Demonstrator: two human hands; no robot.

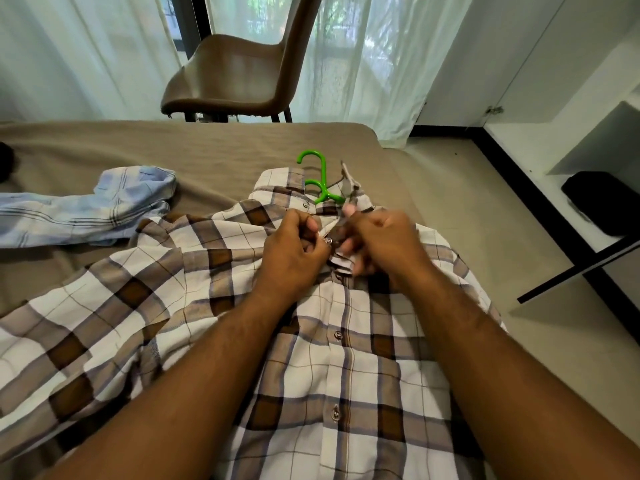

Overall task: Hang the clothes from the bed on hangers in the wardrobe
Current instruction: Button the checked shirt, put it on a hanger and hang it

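Our left forearm and right forearm come in from the bottom corners, over the brown plaid shirt spread flat on the bed. The shirt's right side sits just beside the bed's right edge. Past that edge there's a strip of bare floor, then the white wardrobe at the right of the frame. Bare sheet runs up to the bed's far edge, where a brown chair stands.

Both hands meet mid-frame at the shirt's front, below the collar. Our left hand is curled, pinching the fabric by a button. Our right hand is curled round the opposite edge, a bit blurred. The green hanger pokes its hook out of the collar, just above the hands. A blue striped shirt lies crumpled at the left.
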